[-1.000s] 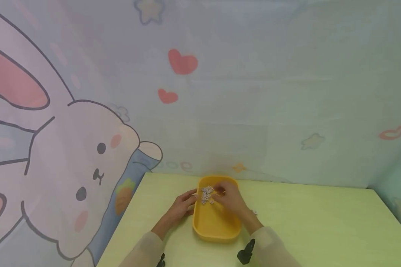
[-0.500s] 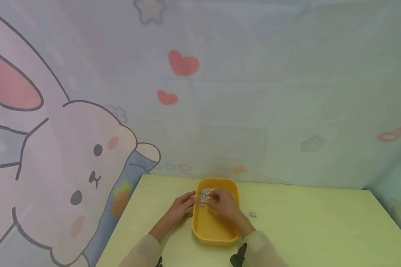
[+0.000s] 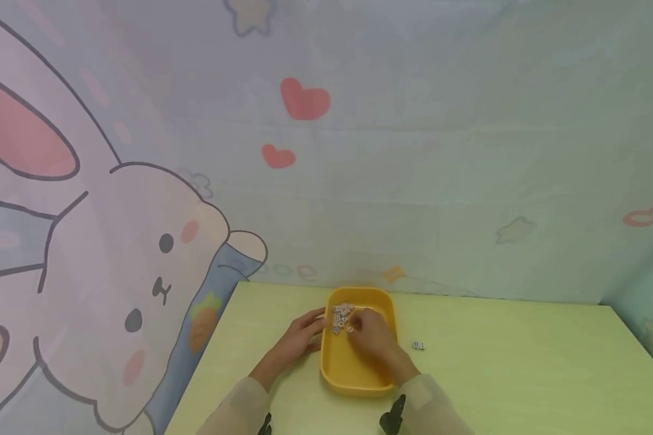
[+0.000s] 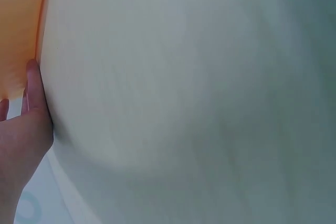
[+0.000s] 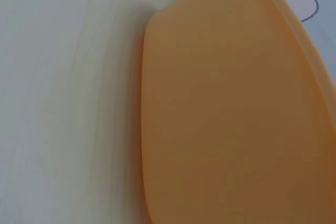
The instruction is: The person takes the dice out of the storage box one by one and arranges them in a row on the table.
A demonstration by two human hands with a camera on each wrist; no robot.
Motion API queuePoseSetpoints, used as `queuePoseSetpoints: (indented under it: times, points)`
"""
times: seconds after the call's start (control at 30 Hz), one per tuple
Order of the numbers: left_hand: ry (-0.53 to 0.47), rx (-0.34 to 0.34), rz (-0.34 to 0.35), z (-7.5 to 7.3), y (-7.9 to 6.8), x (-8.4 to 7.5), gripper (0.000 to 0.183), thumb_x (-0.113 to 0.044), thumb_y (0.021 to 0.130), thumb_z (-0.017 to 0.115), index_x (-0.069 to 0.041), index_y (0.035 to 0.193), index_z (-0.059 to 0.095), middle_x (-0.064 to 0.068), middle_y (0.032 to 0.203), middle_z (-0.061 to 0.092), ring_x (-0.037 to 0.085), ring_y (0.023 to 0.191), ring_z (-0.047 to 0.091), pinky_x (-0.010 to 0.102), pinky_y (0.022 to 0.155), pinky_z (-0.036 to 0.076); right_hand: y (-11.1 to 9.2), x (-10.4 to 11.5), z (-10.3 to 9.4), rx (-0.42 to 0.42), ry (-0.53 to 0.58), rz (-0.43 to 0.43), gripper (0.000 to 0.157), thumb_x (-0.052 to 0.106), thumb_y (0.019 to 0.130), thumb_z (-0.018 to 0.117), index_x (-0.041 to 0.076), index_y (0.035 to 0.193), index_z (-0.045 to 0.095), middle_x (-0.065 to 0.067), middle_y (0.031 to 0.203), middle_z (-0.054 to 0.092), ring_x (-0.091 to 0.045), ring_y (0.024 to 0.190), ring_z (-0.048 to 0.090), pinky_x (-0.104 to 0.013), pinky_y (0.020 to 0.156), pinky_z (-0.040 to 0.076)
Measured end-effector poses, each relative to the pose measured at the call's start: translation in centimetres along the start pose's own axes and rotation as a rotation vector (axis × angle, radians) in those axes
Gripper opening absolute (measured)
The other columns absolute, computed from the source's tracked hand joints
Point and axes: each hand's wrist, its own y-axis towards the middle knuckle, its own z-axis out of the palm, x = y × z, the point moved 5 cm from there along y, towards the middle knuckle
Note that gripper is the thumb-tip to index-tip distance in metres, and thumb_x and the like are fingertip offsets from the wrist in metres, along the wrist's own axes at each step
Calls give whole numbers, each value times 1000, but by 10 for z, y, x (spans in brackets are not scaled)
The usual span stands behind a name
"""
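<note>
A yellow tray (image 3: 357, 386) stands on the table and holds a cluster of small white dice (image 3: 340, 317) toward its far left. My left hand (image 3: 297, 338) rests against the tray's left side, fingers extended along the wall; the left wrist view also shows this hand (image 4: 23, 135) beside the tray (image 4: 21, 24). Inside the tray, my right hand (image 3: 374, 333) has bent fingers just right of the cluster. One single die (image 3: 350, 330) lies right at its fingertips. Whether the fingers pinch a die I cannot tell. The right wrist view is largely filled by the tray (image 5: 236, 98).
Two dice (image 3: 418, 345) sit side by side on the pale yellow-green table (image 3: 511, 362), right of the tray. Behind the table hangs a cloth backdrop (image 3: 413, 151) printed with a rabbit and hearts.
My right hand has dipped over the dice and drawn slightly back to the right, its fingers now more bent. My left hand has stayed at the tray's side.
</note>
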Motion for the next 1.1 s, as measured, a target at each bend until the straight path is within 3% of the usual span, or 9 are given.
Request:
queuePoseSetpoints:
  times: [0.47,0.67,1.1]
  points:
    - [127,-25,69,0,4,-10,53,-14,113,52,1,162,38,32,152,48,45,134,56,47,93,62,-1,4,3,4,-23,-39,19,-5,86,74,-2,105,73,-10,97,68,-27,92,65,-49,89,58]
    - [114,-37,95,1,6,-8,50,-11,112,52,2,159,42,30,154,48,45,135,55,46,98,60,-2,4,5,24,-31,-54,14,-6,87,74,2,99,73,-6,95,66,-22,87,62,-45,84,57]
    - [65,-27,56,0,2,-1,56,-22,112,54,-7,164,38,22,161,45,38,138,55,43,103,58,-2,11,4,5,-23,-109,13,-4,83,73,5,92,72,-2,87,69,-18,81,61,-39,77,56]
